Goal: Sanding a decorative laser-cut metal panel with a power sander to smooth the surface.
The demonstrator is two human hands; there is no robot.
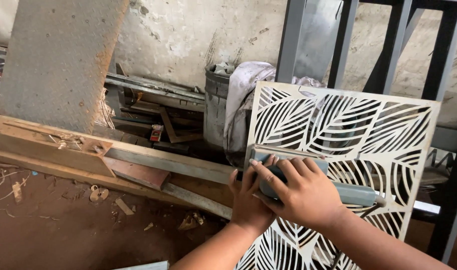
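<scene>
1. So, we have a grey handheld power tool (308, 185) pressed against the left part of a cream leaf-pattern cutout metal panel (388, 125), about mid-height; its body runs roughly level, tail end pointing right.
2. Our right hand (303, 192) lies over the tool body, fingers curled and closed around it.
3. Our left hand (248, 200) sits at the tool's front end by the panel's left edge, fingers wrapped onto the tool, touching the right hand.
4. We can't tell what kind of head the tool carries; both hands hide it.
5. Panel stands upright, slightly tilted, propped in front of a dark grey steel frame (438, 55).
6. Just behind the panel's left edge: a grey bucket (216, 105) with a dirty white cloth (241, 95) draped over it.
7. Left of the hands, long steel bars and a rusty flat section (138, 172) lie across the reddish dirt floor (53, 225).
8. Further left, a checker-plate sheet (58, 55) leans up against the stained wall (188, 35).
9. Scrap bits litter the floor.
</scene>
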